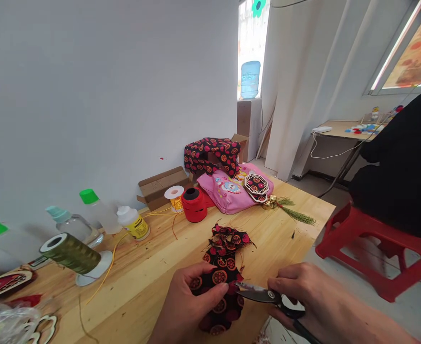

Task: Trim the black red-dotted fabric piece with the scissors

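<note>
My left hand (pixel 191 301) is closed on a piece of black cloth with red round patterns (pixel 220 292), holding it just above the wooden table (pixel 153 277). My right hand (pixel 303 294) grips black scissors (pixel 268 297); their blades point left and touch the cloth's right edge. A small heap of scraps of the same cloth (pixel 228 237) lies on the table just beyond the held piece.
On the table stand a red thread spool (pixel 194 204), a yellow spool (pixel 175 198), a green spool (pixel 72 253), glue bottles (pixel 134 222), a pink bag (pixel 232 188) and patterned fabric (pixel 212 155). A red stool (pixel 371 251) stands to the right, with a person in black on it.
</note>
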A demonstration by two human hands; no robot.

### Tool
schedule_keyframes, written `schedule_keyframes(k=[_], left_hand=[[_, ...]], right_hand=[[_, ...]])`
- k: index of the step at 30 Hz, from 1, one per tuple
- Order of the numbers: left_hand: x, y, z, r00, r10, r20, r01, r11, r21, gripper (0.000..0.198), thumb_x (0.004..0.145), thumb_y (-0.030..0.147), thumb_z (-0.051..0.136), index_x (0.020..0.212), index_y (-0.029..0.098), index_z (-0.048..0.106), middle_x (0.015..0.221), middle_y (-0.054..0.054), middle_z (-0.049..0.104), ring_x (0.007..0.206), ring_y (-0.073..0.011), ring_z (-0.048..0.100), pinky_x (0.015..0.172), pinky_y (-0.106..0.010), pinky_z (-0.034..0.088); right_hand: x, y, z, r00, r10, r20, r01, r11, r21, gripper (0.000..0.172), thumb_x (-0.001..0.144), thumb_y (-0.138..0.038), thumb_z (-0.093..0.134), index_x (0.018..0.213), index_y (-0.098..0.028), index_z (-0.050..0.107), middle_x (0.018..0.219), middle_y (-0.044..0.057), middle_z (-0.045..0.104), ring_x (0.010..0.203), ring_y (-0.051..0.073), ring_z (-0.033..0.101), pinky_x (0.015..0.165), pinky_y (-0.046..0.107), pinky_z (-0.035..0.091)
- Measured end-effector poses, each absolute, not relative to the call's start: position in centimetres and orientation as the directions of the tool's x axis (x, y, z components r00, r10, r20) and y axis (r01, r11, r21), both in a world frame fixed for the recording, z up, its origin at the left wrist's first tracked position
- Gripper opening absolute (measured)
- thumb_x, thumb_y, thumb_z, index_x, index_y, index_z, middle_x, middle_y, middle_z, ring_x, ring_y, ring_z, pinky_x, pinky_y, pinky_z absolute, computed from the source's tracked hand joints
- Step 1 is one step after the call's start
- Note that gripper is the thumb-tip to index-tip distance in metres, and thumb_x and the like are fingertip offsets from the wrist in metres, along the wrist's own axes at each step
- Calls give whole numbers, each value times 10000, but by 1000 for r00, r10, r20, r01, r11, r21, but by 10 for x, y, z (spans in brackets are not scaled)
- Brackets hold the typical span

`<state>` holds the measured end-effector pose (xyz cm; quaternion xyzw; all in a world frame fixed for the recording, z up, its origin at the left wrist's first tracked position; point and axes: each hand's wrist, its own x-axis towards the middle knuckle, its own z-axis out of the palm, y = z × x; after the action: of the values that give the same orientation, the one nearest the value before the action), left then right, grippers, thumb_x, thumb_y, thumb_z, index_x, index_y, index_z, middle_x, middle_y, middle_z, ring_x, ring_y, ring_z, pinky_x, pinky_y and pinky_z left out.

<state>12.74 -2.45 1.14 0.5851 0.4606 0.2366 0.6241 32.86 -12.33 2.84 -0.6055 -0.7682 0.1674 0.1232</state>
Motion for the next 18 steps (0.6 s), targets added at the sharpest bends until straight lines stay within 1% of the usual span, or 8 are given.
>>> schedule_keyframes(k=[3, 4, 6, 9, 11, 15, 18], left_hand=[[127, -24, 11, 492, 806, -329, 232, 243, 942, 266, 595, 360, 702, 723, 135, 639, 480, -31, 661, 455, -216, 641, 354, -238, 432], [127, -24, 11, 497, 805, -324, 229, 238, 944, 267, 597, 363, 701, 723, 135, 642, 486, -33, 664, 451, -214, 637, 365, -247, 442], [127, -24, 11, 493, 819, -293, 225, 205, 953, 246, 595, 350, 703, 701, 135, 651, 480, -25, 658, 431, -185, 618, 387, -242, 444], [129, -25, 13, 457, 857, -240, 223, 151, 963, 199, 568, 314, 721, 640, 138, 663, 454, 5, 625, 415, -134, 576, 393, -206, 416], [130, -27, 16, 432, 875, -221, 212, 139, 967, 177, 545, 293, 732, 608, 142, 666, 474, 9, 629, 418, -118, 562, 407, -199, 418], [132, -28, 19, 415, 876, -246, 198, 176, 964, 172, 535, 286, 737, 606, 145, 669, 472, 2, 646, 402, -117, 557, 411, -206, 428], [131, -28, 18, 433, 860, -271, 228, 186, 956, 203, 556, 313, 729, 641, 139, 669, 426, 5, 616, 391, -132, 563, 364, -202, 396]], right_hand=[[330, -124, 27, -224, 974, -22, 898, 198, -393, 91, 754, -176, 532, 720, -186, 616, 666, 4, 637, 549, 109, 546, 481, 206, 343], [330, -125, 27, -220, 975, -26, 900, 192, -390, 94, 761, -180, 527, 726, -187, 614, 670, 2, 639, 554, 109, 548, 485, 204, 346], [329, -125, 28, -225, 974, -24, 899, 198, -391, 96, 765, -174, 524, 721, -188, 609, 663, 0, 638, 553, 107, 549, 486, 203, 348], [328, -123, 30, -241, 970, -17, 895, 216, -391, 96, 755, -158, 532, 700, -183, 606, 648, 4, 638, 536, 106, 548, 466, 207, 338], [327, -122, 31, -253, 967, -16, 895, 228, -384, 103, 763, -160, 526, 712, -179, 614, 648, 12, 644, 532, 113, 556, 464, 216, 340], [329, -122, 30, -271, 963, -16, 907, 249, -339, 113, 784, -180, 516, 752, -177, 625, 665, 34, 659, 572, 149, 595, 488, 242, 355], [330, -122, 30, -270, 962, -37, 914, 244, -323, 125, 802, -196, 509, 754, -180, 623, 668, 39, 664, 576, 158, 606, 486, 251, 353]])
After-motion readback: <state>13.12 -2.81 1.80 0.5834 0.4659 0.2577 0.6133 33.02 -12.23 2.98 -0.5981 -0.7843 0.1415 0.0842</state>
